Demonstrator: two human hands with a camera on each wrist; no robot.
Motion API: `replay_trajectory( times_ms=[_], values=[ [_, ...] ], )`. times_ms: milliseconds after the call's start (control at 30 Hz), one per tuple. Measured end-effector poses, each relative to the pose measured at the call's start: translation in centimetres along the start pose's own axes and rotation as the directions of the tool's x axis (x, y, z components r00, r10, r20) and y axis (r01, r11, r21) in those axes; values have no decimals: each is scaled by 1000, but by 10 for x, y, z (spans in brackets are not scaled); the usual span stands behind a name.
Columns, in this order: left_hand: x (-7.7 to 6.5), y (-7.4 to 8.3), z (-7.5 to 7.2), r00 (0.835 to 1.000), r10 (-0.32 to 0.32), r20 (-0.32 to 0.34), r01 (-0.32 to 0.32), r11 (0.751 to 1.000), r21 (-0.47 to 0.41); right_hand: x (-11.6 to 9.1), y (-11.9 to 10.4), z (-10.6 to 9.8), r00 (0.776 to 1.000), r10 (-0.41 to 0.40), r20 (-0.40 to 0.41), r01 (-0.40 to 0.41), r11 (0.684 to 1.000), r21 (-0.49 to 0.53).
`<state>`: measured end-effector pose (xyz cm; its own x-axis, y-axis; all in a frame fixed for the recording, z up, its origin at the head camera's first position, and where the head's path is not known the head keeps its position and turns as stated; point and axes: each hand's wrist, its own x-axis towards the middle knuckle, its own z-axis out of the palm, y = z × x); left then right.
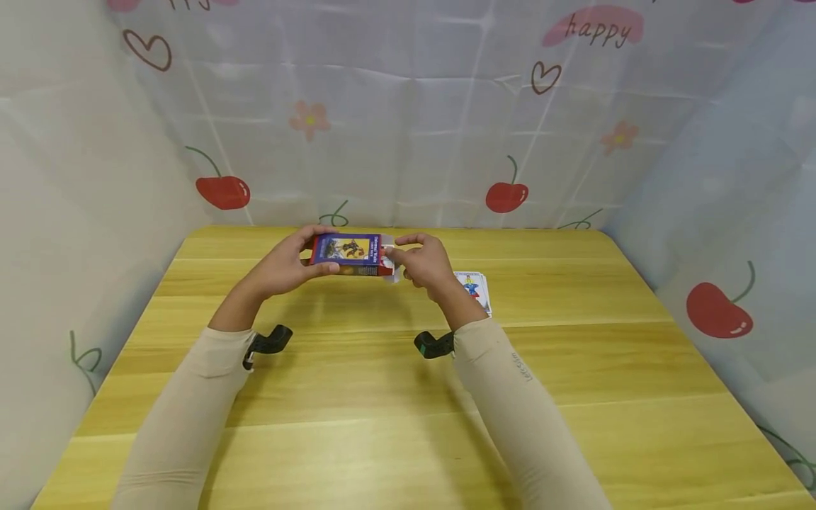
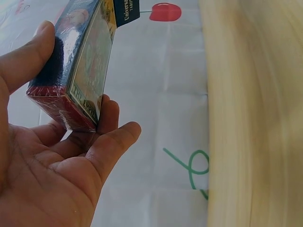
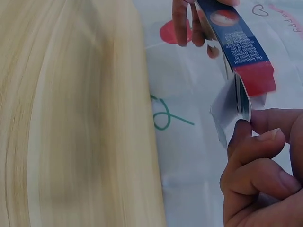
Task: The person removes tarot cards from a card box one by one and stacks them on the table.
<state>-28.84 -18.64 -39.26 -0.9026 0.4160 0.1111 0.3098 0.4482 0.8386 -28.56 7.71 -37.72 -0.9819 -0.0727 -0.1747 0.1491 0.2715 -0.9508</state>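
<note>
A blue and red tarot card box (image 1: 347,249) is held above the table, its printed face turned up. My left hand (image 1: 280,263) grips its left end, with the thumb along the near side and fingers behind. At the opened right end, white flaps (image 3: 223,113) stick out. My right hand (image 1: 428,263) is at this end, its thumb and forefinger pinching thin cards (image 3: 244,100) that protrude from the box. How far they reach inside is hidden. Behind my right wrist, a small stack of cards (image 1: 472,285) lies on the table, partly covered.
The wooden table (image 1: 357,453) stretches below both arms. A white curtain (image 1: 401,142) with cherries, hearts and flowers hangs behind it and at both sides. Black wrist camera mounts (image 1: 273,340) jut inward from the forearms.
</note>
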Motion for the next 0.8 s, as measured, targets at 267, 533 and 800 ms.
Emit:
replay_trajectory(
  times_ms=[267, 533, 800],
  values=[
    [-1, 0, -3, 1000, -13, 6, 13, 1000, 7, 0, 4, -18, 1000, -29, -9, 29, 999, 35],
    [0, -2, -3, 1000, -3, 7, 3, 1000, -1, 0, 6, -21, 997, -33, 64, 31, 999, 24],
    [0, 0, -3, 1000, 6, -11, -6, 1000, -5, 0, 9, -32, 997, -61, 51, 58, 997, 45]
  ],
)
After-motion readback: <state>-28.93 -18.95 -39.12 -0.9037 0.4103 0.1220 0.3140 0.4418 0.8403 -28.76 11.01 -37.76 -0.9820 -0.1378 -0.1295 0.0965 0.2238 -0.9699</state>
